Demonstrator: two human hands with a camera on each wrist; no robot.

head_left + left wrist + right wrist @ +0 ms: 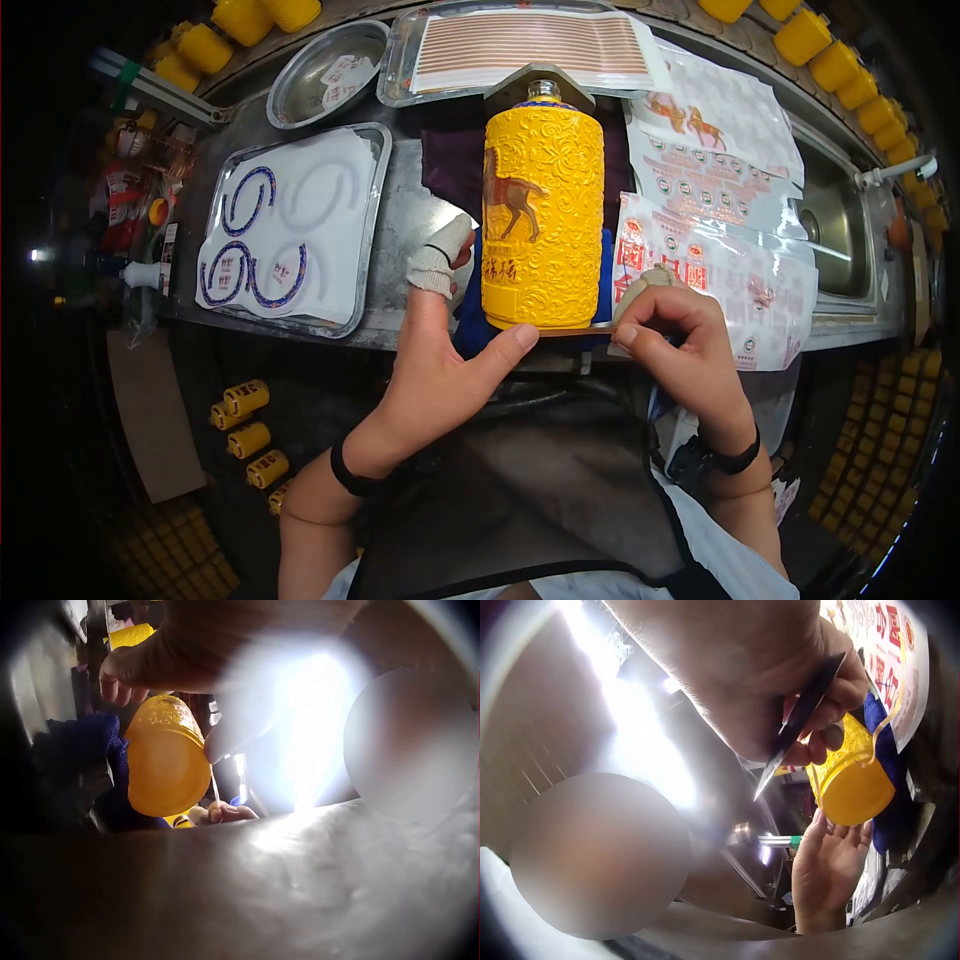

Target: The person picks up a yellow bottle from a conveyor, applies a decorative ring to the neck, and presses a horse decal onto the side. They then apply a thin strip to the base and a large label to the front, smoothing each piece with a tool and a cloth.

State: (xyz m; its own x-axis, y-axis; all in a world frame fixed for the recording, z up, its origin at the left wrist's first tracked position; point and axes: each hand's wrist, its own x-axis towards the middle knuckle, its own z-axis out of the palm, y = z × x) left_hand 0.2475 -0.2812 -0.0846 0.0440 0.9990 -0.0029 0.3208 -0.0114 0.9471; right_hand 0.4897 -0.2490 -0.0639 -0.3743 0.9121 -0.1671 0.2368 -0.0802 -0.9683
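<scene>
A yellow embossed bottle [548, 220] with a brown horse picture lies with its neck pointing away and its base towards me. It rests on blue cloth [885, 750]. My left hand [432, 350] is spread at the bottle's left, thumb straight and pressing at the base edge; a pale cover wraps a fingertip. A thin brownish strip [577, 331] runs along that edge. Its free end is pinched by my right hand [690, 340], thumb against curled fingers. A dark, flat, pointed tool [801, 720] is also held in the right hand.
To the left, a metal tray [372, 235] bears sheets with blue curved bands. Behind it is a round metal bowl [290, 95]. A tray [398, 80] of striped strips stands at the back. Printed sticker sheets [740, 280] lie right, before a sink [835, 225]. More yellow bottles [835, 65] line the edges.
</scene>
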